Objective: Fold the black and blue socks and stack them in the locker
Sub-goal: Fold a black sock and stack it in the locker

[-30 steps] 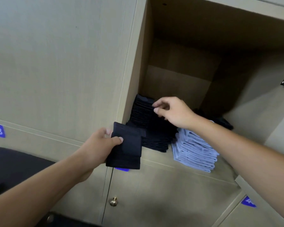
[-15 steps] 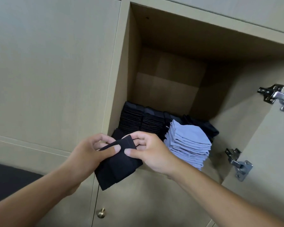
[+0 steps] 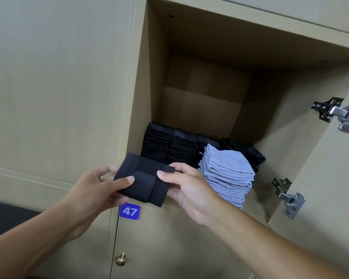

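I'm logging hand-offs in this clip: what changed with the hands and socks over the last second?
The right hand left the black stacks in the locker, came back toward the person and took hold of the folded black sock. The left hand kept its grip, so both now pinch it in front of the opening. The black stacks and the blue stack stayed put.

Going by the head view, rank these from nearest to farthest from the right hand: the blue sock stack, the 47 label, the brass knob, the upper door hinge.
From the right hand:
1. blue sock stack, just to its right in the locker.
2. 47 label, lower left, below the held sock.
3. brass knob, low on the door beneath.
4. upper door hinge, far upper right.
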Demonstrator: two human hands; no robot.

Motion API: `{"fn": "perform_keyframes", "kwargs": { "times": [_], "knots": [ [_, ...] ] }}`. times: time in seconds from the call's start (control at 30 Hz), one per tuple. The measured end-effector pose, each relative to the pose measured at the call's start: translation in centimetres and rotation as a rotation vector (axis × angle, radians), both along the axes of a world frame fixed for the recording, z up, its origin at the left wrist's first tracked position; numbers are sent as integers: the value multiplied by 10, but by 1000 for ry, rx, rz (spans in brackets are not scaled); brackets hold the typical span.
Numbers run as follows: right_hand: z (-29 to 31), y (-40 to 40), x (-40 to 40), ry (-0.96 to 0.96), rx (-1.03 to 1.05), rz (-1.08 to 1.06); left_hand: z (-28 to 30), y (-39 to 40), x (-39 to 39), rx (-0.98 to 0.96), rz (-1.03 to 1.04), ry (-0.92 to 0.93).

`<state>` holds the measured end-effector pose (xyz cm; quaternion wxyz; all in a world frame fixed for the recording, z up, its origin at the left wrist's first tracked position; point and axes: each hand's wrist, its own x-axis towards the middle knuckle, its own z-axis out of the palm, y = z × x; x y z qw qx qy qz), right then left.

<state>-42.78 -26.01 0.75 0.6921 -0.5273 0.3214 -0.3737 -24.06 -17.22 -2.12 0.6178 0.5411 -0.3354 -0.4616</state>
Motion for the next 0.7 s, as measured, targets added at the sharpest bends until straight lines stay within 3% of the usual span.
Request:
{"fn": "perform_keyframes", "kwargs": {
  "times": [0.07,0.2,0.27,0.43,0.6,0.7],
  "knots": [
    [4,0,-3,99,-125,-11,2,1,0,-13,-11,-45],
    [11,4,-11,492,-480,36,8,1,-6,-47,-54,-126],
    [13,8,-11,573,-582,76,9,1,-9,-61,-55,-127],
    [31,-1,-15,556,-645,-34,8,-3,-16,-72,-5,-318],
    [73,-46,-32,446,-489,-177,3,-5,-23,-9,-94,-615],
    [99,-80,-43,394,-435,-224,1,-6,-23,5,-106,-670]
  ]
}}
